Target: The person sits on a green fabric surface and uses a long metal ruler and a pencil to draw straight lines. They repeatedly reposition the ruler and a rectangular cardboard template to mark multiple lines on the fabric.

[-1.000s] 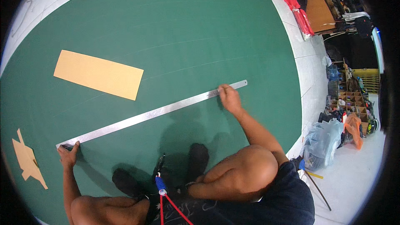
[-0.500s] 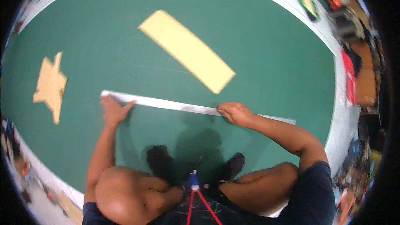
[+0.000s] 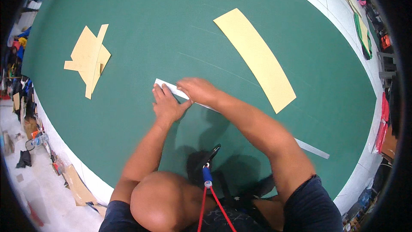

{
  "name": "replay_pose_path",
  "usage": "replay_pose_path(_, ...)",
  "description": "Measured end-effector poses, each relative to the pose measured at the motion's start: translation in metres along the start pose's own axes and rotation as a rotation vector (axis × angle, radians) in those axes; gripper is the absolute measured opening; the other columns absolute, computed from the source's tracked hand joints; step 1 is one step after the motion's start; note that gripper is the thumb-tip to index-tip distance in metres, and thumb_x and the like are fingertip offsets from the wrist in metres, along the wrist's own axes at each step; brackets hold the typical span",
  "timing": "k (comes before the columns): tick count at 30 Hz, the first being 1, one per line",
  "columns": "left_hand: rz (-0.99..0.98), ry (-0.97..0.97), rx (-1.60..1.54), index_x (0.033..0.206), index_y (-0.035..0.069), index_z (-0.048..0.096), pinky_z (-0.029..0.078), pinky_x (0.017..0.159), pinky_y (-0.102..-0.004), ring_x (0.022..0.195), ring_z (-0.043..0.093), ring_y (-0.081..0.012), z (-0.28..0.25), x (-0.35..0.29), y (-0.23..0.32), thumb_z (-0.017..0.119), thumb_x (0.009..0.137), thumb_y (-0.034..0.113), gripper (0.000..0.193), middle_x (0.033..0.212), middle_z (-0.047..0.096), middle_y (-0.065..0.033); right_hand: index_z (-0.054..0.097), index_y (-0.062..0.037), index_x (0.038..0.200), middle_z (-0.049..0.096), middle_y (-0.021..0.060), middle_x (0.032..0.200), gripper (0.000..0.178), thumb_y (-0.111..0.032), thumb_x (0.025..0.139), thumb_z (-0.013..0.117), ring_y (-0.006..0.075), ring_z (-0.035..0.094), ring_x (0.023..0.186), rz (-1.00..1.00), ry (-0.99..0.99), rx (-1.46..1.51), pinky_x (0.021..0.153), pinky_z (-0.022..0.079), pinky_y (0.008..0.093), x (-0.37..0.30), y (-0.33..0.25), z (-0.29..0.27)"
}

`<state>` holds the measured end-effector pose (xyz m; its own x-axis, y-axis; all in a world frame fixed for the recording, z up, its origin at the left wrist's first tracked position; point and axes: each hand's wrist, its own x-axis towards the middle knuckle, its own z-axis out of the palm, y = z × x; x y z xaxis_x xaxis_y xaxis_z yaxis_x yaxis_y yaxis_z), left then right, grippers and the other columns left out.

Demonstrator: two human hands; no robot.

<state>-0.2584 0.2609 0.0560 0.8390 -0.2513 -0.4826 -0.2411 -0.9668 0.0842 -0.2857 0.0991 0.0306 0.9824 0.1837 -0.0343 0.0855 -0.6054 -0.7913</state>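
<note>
A long white straightedge (image 3: 312, 148) lies slantwise across a large green sheet (image 3: 141, 38), its middle hidden under my right forearm. My left hand (image 3: 167, 104) presses near its left end, fingers stretched and thumb spread along the lower edge. Just to the right, my right hand (image 3: 196, 90) rests at the straightedge's upper edge with its fingers curled closed. Whatever those fingers may hold is hidden. Thin pale lines run over the green sheet beyond my hands.
A long curved yellow pattern piece (image 3: 257, 60) lies at the far right. Several smaller tan pattern pieces (image 3: 89, 56) overlap at the left. A red lanyard (image 3: 203, 206) hangs before me. White tiled floor (image 3: 21, 184) and clutter border the sheet.
My right hand has slid left along the straightedge, close to my left hand. The view has shifted, and the straightedge appears at a steeper slant.
</note>
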Motion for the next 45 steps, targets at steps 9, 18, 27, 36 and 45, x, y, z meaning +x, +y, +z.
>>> replay_pose_path(9, -0.021, 0.024, 0.027, 0.156, -0.004, 0.022, 0.042, 0.11, -0.0593, 0.154, 0.02, -0.0448, -0.002, -0.002, -0.002, 0.077, 0.068, 0.078, 0.132, 0.164, 0.016, -0.0318, 0.074, -0.0101, 0.11, 0.075, 0.0114, 0.105, 0.025, -0.026, 0.1, 0.058, 0.0349, 0.069, 0.095, 0.078, 0.053, 0.153, 0.082, 0.054, 0.0464, 0.051, -0.003, 0.015)
replay_pose_path(18, -0.02, 0.045, 0.019, 0.158, -0.004, 0.019, 0.041, 0.112, -0.0581, 0.155, 0.019, -0.042, 0.003, 0.001, -0.003, 0.077, 0.068, 0.078, 0.134, 0.165, 0.015, -0.0303, 0.072, -0.0081, 0.105, 0.074, 0.0138, 0.103, 0.019, -0.021, 0.098, 0.06, 0.0357, 0.068, 0.099, -0.053, -0.014, -0.087, 0.087, 0.053, 0.0469, 0.001, 0.003, -0.002)
replay_pose_path(27, -0.01, 0.067, 0.003, 0.159, -0.003, 0.017, 0.035, 0.115, -0.061, 0.156, 0.014, -0.0409, 0.011, 0.009, -0.004, 0.076, 0.068, 0.08, 0.136, 0.167, 0.011, -0.0283, 0.07, -0.0051, 0.114, 0.072, 0.0132, 0.11, 0.024, -0.022, 0.101, 0.059, 0.0334, 0.068, 0.101, 0.449, 0.017, 0.04, 0.088, 0.055, 0.0431, -0.308, 0.05, -0.094)
replay_pose_path(36, 0.084, 0.073, -0.025, 0.156, -0.01, 0.02, 0.024, 0.123, -0.0534, 0.155, 0.015, -0.0434, 0.041, 0.046, -0.037, 0.077, 0.072, 0.075, 0.132, 0.164, 0.014, -0.0326, 0.067, -0.0011, 0.117, 0.07, 0.0054, 0.098, 0.036, -0.034, 0.105, 0.057, 0.0153, 0.065, 0.087, 1.115, 0.565, 0.349, 0.081, 0.054, 0.0321, -0.612, 0.079, -0.123)
replay_pose_path(45, 0.15, 0.07, -0.024, 0.152, -0.017, 0.02, 0.019, 0.125, -0.0505, 0.154, 0.013, -0.0454, 0.053, 0.068, -0.044, 0.079, 0.073, 0.071, 0.133, 0.161, 0.015, -0.0375, 0.065, -0.0046, 0.12, 0.071, 0.0092, 0.097, 0.032, -0.031, 0.104, 0.055, 0.0154, 0.067, 0.082, 1.423, 1.091, 0.05, 0.07, 0.054, 0.0334, -0.744, 0.101, -0.141)
